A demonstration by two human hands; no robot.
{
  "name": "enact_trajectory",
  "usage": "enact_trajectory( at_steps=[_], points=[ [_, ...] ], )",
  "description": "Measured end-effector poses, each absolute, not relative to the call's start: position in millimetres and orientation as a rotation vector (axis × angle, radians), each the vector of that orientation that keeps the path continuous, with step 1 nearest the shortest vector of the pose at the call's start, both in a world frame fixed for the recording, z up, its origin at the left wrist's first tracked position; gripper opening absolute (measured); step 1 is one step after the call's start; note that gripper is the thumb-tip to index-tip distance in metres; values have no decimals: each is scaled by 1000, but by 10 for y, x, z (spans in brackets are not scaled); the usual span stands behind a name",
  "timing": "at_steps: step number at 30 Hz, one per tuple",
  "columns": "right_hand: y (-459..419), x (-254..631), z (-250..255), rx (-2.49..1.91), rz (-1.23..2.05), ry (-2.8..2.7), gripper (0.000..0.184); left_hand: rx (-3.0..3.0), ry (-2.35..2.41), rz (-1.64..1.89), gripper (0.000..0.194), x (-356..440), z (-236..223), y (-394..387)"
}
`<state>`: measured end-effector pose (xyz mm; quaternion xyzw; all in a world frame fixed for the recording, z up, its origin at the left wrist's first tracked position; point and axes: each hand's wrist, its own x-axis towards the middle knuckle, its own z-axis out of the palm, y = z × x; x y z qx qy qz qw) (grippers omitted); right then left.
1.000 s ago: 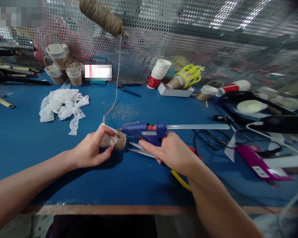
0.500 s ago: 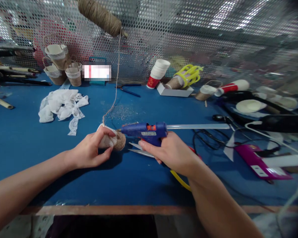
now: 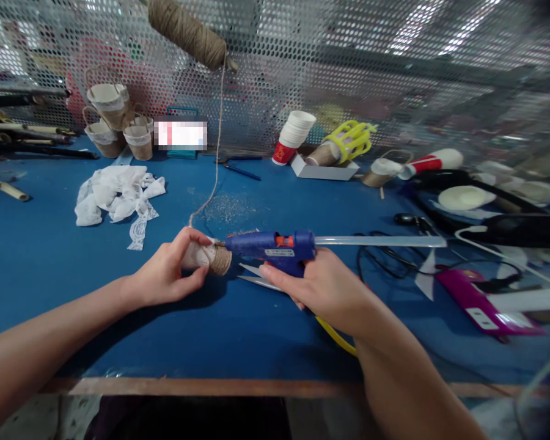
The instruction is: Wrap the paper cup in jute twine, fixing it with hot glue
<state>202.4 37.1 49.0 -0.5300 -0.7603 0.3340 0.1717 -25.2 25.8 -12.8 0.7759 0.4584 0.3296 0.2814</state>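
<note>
Blue glue gun [image 3: 272,245], now slightly farther right, in gripping right hand [image 3: 327,284]; cup [image 3: 219,261] in pinching left hand [image 3: 170,273].

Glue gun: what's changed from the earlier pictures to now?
The glue gun and right hand have shifted slightly right and toward the person. Nothing was newly grasped or released. The left hand still holds the partly twine-wrapped cup; the scissors and white lace lie where they were.

The glue gun [image 3: 268,246] is blue, the cup [image 3: 196,256] white with brown twine bands [image 3: 220,261].
</note>
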Motion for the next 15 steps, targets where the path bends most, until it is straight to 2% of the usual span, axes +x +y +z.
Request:
enact_trajectory(
  at_steps=[10, 15],
  points=[
    [331, 2009, 487, -1349, 989, -2145, 9, 1981, 1211, 905, 28, -254, -134, 289],
    [295, 1990, 473, -1332, 995, -2138, 12, 1933, 1220, 896, 29, -257, -120, 302]
  ],
)
